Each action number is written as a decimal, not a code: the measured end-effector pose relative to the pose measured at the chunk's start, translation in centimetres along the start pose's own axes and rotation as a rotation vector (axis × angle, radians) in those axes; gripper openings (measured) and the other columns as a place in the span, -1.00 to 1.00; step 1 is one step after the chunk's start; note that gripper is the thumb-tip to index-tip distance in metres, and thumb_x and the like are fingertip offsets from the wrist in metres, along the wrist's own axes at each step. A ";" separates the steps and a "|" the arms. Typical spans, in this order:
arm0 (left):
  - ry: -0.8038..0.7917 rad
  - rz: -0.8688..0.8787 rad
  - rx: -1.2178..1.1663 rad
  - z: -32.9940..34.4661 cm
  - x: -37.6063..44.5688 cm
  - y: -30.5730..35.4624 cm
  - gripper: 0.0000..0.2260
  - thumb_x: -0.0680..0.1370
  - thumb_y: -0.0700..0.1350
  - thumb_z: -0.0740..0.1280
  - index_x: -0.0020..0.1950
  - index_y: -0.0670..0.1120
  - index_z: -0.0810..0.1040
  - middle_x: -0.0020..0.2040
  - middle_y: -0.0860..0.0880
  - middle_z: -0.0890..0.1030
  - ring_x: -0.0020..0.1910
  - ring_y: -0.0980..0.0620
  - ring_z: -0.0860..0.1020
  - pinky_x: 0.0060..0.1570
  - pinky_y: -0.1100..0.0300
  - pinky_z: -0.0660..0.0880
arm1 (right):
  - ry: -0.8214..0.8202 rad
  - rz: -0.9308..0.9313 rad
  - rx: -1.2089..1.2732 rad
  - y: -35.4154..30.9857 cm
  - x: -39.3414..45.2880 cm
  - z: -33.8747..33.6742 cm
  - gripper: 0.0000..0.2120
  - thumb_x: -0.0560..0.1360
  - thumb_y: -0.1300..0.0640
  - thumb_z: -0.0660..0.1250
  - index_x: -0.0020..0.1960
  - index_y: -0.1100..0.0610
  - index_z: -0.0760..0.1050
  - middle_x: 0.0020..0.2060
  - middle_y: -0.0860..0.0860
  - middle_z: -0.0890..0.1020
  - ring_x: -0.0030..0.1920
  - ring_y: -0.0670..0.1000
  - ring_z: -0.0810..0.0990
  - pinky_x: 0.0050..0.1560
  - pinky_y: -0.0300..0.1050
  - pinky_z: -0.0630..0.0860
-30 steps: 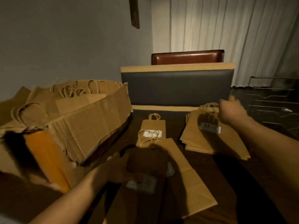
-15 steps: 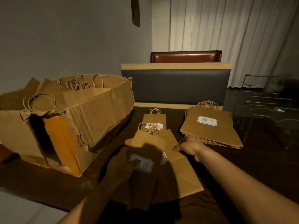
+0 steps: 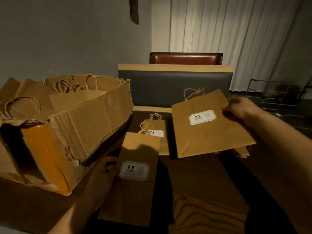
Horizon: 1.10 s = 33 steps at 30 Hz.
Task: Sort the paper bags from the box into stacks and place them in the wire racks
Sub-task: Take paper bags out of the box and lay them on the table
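My left hand grips the left edge of a tall narrow brown paper bag with a white "9.9" label, held low in front of me. My right hand pinches the upper right corner of a wide brown paper bag with the same label, raised over the stack of wide bags, which it mostly hides. A small narrow bag lies flat on the dark table behind. The torn cardboard box at left holds several more bags with twine handles.
Wire racks stand at the far right on the table. A dark upright panel and a red-brown chair back sit behind the bags. The wood-grain table shows at bottom right. White curtains hang behind.
My right hand took the wide bag from under the narrow one and lifted it right, over the wide stack. My left hand keeps the narrow bag, now alone.
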<state>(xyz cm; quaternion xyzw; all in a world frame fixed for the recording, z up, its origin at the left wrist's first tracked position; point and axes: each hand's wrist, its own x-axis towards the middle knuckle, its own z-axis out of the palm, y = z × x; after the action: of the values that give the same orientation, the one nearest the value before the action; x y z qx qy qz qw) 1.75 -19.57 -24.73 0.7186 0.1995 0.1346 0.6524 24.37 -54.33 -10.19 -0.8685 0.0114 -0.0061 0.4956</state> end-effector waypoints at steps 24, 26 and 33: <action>-0.047 -0.097 0.493 9.8 18.4 3.8 -0.55 0.47 -0.20 0.41 0.35 -0.21 0.44 0.26 -0.19 0.54 0.18 -0.15 0.53 0.16 0.09 0.50 | -0.358 -0.392 -0.372 5.9 -2.9 21.6 -0.68 0.63 0.02 0.20 0.37 -0.03 0.48 0.42 0.01 0.41 0.41 0.05 0.39 0.41 -0.11 0.35; -0.021 -0.237 0.161 9.7 18.4 4.5 -0.48 0.46 -0.30 0.42 0.39 -0.29 0.37 0.23 -0.27 0.52 0.10 -0.21 0.55 0.04 0.04 0.53 | -0.245 -0.443 -0.360 6.9 -3.1 22.3 -0.70 0.61 0.08 0.23 0.33 -0.02 0.50 0.41 0.01 0.42 0.38 0.04 0.42 0.38 -0.11 0.41; -0.287 -0.148 -0.179 9.2 13.9 4.8 -0.78 0.53 -0.41 0.27 0.14 -0.25 0.53 0.07 -0.24 0.66 0.06 -0.19 0.63 0.10 -0.04 0.56 | -0.272 -0.339 0.066 7.2 -4.2 21.3 -0.42 0.44 -0.05 0.44 0.43 -0.12 0.36 0.35 -0.05 0.47 0.32 -0.01 0.49 0.31 -0.03 0.50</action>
<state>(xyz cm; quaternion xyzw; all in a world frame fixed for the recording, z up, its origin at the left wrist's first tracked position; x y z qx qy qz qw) 18.76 -21.57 -21.94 0.6528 0.1437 -0.0005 0.7437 20.54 -39.50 -27.22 -0.8342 -0.2018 0.0276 0.5124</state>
